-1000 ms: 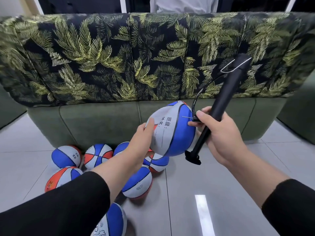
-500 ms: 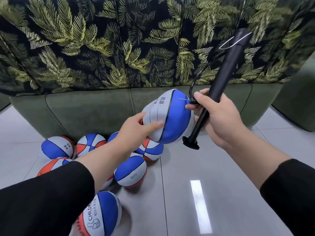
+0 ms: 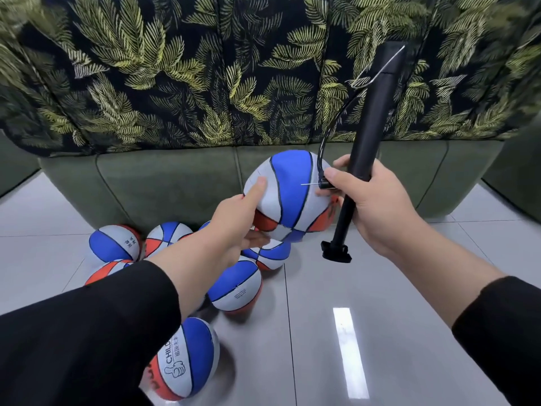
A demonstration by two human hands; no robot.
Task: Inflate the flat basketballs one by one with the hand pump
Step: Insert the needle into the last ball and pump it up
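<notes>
A soft blue, white and orange basketball (image 3: 289, 194) is held up in front of the sofa. My left hand (image 3: 237, 221) grips it from the left and below, thumb on its white panel. My right hand (image 3: 371, 206) is closed around the black hand pump (image 3: 370, 121), which slants up to the right with its T-handle (image 3: 336, 253) pointing down. The thumb and forefinger pinch the hose end, and the thin needle (image 3: 310, 184) lies against the ball's blue panel. Several more basketballs (image 3: 234, 288) lie on the floor below.
A green sofa (image 3: 164, 186) with a dark leaf-print cover (image 3: 181, 68) stands right behind the balls. The floor is glossy grey tile (image 3: 380, 332). One ball (image 3: 187, 358) lies close under my left sleeve. Another green seat (image 3: 518, 177) is at the right edge.
My left hand has turned the held ball, so a blue stripe and orange panels face me instead of the printed white panel. The view has moved closer and lower.
</notes>
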